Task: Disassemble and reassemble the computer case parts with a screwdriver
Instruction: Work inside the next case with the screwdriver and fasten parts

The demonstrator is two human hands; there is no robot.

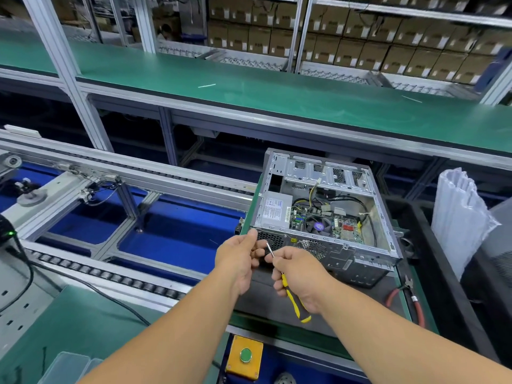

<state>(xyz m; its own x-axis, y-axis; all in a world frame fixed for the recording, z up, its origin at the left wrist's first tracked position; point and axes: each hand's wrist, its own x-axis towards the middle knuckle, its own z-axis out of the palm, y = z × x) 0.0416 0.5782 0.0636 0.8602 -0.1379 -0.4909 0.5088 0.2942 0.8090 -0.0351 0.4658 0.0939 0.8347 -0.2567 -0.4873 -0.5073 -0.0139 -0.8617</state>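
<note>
Hands meet just in front of the near corner of the open computer case (327, 212), which lies on its side on a green-edged work surface (424, 306) with its side panel off. Inside the case a silver power supply (275, 210) sits at the left, beside a motherboard (332, 223) with a round CPU fan and loose yellow and black cables; the drive bays at the far end are too small to read in detail.

The right hand (300, 275) has its fingers curled round a yellow-and-black screwdriver (296, 300). The handle pokes out below the palm, and the thin metal shaft rises from the fingers toward the case's perforated rear panel. Most of the handle is hidden inside the fist, and the tip is too fine to tell whether it touches the panel or a screw.

The left hand (239, 259) has thumb and fingertips drawn together at the case's near left corner, close to the shaft's tip. Whether it pinches a screw or only steadies the shaft I cannot tell, as the fingers cover that spot.

Red-handled pliers (410, 297) lie on the surface to the right of the case, partly cut by its edge. A yellow box with a green push button (245, 356) sits below the bench, and a roller conveyor (110, 273) runs off to the left.
</note>
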